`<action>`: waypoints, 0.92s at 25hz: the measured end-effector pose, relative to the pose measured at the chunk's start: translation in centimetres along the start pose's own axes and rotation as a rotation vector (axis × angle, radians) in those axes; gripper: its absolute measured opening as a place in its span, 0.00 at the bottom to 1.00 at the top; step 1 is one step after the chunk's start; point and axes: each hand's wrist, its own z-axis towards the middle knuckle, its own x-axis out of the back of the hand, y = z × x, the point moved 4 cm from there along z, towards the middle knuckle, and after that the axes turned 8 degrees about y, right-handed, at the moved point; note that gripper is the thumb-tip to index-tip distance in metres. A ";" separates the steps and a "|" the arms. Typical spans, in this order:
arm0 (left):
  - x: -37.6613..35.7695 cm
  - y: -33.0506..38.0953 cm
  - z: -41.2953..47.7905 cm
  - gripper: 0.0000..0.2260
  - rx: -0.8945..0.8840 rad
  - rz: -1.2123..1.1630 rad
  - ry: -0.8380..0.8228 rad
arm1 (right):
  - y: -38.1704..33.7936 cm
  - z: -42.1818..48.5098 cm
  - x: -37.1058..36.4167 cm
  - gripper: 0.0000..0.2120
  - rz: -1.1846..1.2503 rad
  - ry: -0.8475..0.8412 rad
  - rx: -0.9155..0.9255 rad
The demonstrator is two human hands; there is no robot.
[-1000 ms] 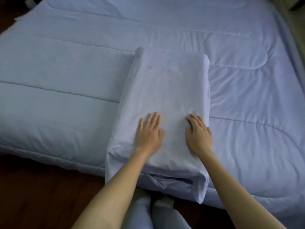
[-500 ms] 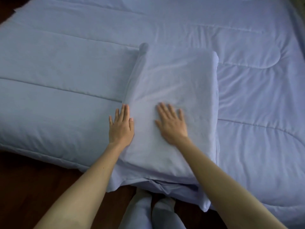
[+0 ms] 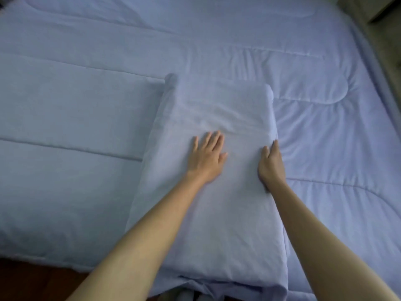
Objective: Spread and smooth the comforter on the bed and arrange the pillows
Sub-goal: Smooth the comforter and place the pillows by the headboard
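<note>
A pale lavender pillow (image 3: 217,109) lies lengthwise on the matching quilted comforter (image 3: 86,118), its near end hanging over the bed's front edge. My left hand (image 3: 207,158) rests flat on the pillow's top with the fingers spread. My right hand (image 3: 271,165) presses edge-on against the pillow's right side, fingers together, thumb on the top surface. Neither hand grips anything. The comforter covers the whole bed, with light creases to the right of the pillow.
Dark wooden floor (image 3: 32,283) shows below the bed's front edge at lower left. A strip of floor and a piece of furniture (image 3: 386,9) run along the bed's right side. My grey-clad legs (image 3: 186,297) peek out under the pillow's overhang.
Both hands slid right across the pillow: the left from its left edge onto the top, the right from the top to the right side. The view moved closer to the bed.
</note>
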 end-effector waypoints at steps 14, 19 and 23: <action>1.9 -15.2 5.6 0.24 0.530 -0.027 0.092 | -12.0 7.5 -9.8 0.25 -0.599 -0.186 0.726; 3.2 -8.1 10.6 0.26 0.080 0.092 0.260 | -7.6 15.3 -4.4 0.24 -0.473 -0.047 0.296; -0.2 -2.5 16.5 0.26 -0.186 0.041 -0.116 | -5.4 14.0 -4.1 0.25 -0.259 0.013 0.114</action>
